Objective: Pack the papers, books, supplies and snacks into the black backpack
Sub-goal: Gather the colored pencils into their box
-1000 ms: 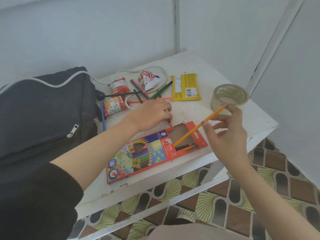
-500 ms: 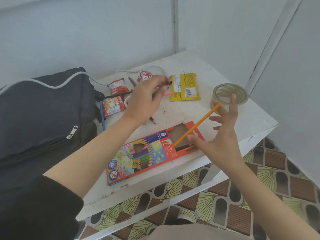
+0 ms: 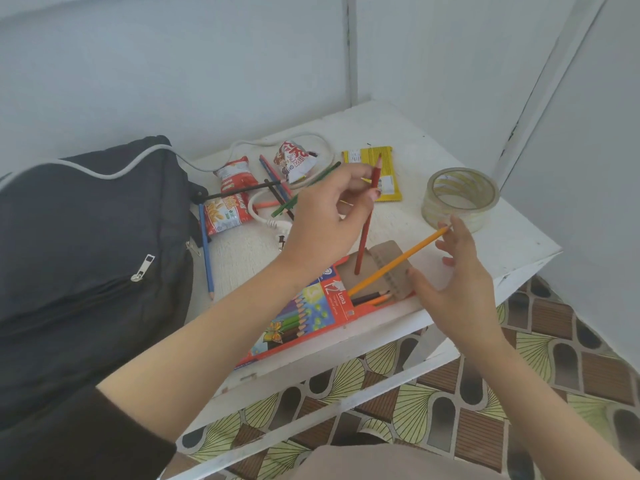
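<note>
Left hand (image 3: 329,216): fingers curled, pinching a red pencil (image 3: 365,237) near its upper, pointed end. The shaft is close to upright, blunt end down and touching the cardboard flap at the open mouth of the pencil box (image 3: 301,317). Right hand (image 3: 453,282): fingers spread and nearly straight, gripping nothing. One fingertip props the far end of an orange pencil (image 3: 398,261) whose lower end is already inside the mouth, and the thumb rests against the flap. The box lies flat on the worktop (image 3: 398,133), long axis near-left to far-right, mouth facing the right hand. Judgement: the red pencil stands across that axis, so it must be laid over toward the far right before it will slide in (the left hand is placed for this). Loose pencils (image 3: 280,188) lie beyond the left hand, among the snack packets (image 3: 227,202). The black backpack (image 3: 86,254) sits to the left, against the worktop.
</note>
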### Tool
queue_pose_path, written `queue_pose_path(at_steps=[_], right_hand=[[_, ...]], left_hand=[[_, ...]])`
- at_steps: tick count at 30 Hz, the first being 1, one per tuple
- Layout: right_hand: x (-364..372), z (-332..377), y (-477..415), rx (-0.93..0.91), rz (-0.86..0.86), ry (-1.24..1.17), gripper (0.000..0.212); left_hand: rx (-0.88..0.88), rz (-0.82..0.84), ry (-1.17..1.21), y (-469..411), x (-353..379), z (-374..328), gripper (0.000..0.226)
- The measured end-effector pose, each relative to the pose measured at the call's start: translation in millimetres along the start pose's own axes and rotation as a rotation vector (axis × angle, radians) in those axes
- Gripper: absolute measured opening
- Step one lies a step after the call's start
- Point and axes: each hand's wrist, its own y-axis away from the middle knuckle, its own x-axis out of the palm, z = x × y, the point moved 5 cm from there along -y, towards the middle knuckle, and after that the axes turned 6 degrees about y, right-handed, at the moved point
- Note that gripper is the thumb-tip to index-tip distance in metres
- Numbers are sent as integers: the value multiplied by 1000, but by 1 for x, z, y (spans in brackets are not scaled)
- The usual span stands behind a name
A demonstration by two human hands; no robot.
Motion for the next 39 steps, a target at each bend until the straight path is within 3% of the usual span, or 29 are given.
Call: queue_pose_path(at_steps=[7, 11, 14, 21, 27, 31, 36, 39], right_hand=[[1, -5, 1, 0, -10, 185, 70], [6, -7, 4, -107, -59, 240, 40], [8, -6, 6, -153, -84, 244, 32], [6, -8, 9, -150, -178, 305, 37], [6, -8, 11, -158, -223, 260, 34], [11, -3, 15, -247, -149, 191, 31], [17, 4, 24, -360, -39, 182, 39], [19, 7, 27, -361, -33, 265, 48]], left_hand=[[-63, 148, -91, -1, 20, 1, 35], [-92, 269, -201, 6, 30, 13, 37], [-150, 324, -260, 14, 34, 25, 35], [-102, 415, -425, 47, 27, 36, 30], [77, 344, -556, 75, 6, 29, 19], [172, 299, -608, 92, -1, 29, 23], [147, 337, -714, 101, -1, 32, 48], [140, 331, -694, 101, -1, 33, 40]])
